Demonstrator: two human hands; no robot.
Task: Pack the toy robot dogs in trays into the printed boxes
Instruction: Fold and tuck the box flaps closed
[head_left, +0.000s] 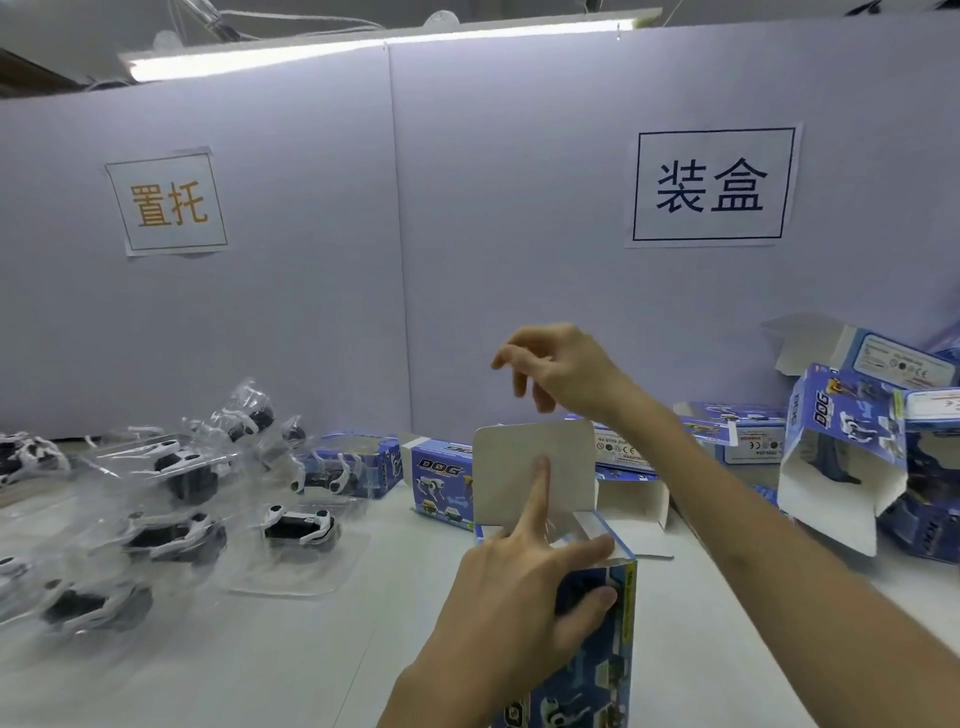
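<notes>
the left hand holds a blue printed box upright at the middle of the tabletop, close to its near edge; its grip is wrapped on the box's top end, with the thumb pressed on the windowed front, one finger lying along the open rim, and the index finger straight up against the white inside of the raised flap; clear plastic shows in the open top, and a dark shape sits behind the window, too hidden to name; the right hand hangs above the flap, its grip loosely curled and holding nothing; toward the left edge of the tabletop lie clear trays, several overlapping, each with a black-and-white toy dog in it; toward the back edge, just behind the held box, more blue boxes lie on their sides; at the right edge is a heap of opened boxes with white flaps hanging loose; a pale partition stands along the back edge, with two paper signs taped to it
</notes>
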